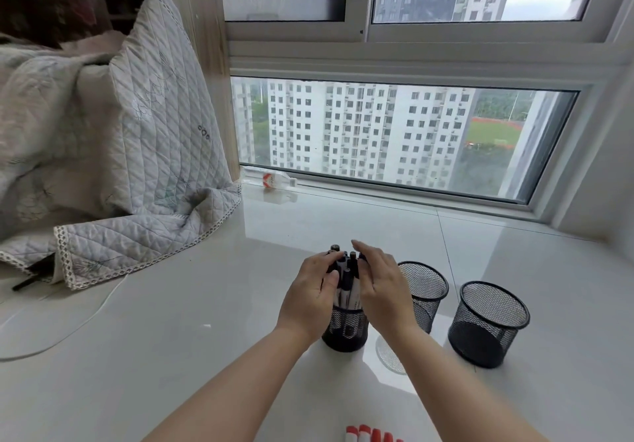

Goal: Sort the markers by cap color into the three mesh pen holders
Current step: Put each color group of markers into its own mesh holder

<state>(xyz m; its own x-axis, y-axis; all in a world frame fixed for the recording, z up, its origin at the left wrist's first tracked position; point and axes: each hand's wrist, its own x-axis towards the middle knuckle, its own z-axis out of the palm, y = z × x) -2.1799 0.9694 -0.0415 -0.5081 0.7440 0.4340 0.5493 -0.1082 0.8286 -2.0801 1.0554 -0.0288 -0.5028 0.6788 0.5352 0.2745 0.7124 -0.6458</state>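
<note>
Three black mesh pen holders stand on the white sill. The left holder [344, 330] is packed with several dark-capped markers [347, 278] standing upright. My left hand [314, 292] curls round the bundle from the left, thumb on the near side. My right hand [379, 285] lies against the bundle's right side with fingers nearly straight. The middle holder [427, 290] and the right holder [487, 323] hold no markers. Several red-capped markers [372, 434] lie at the bottom edge.
A quilted grey blanket [120, 167] drapes over the left part of the sill. A white cable [85, 318] runs below it. A plastic bottle [271, 179] lies by the window frame at the back.
</note>
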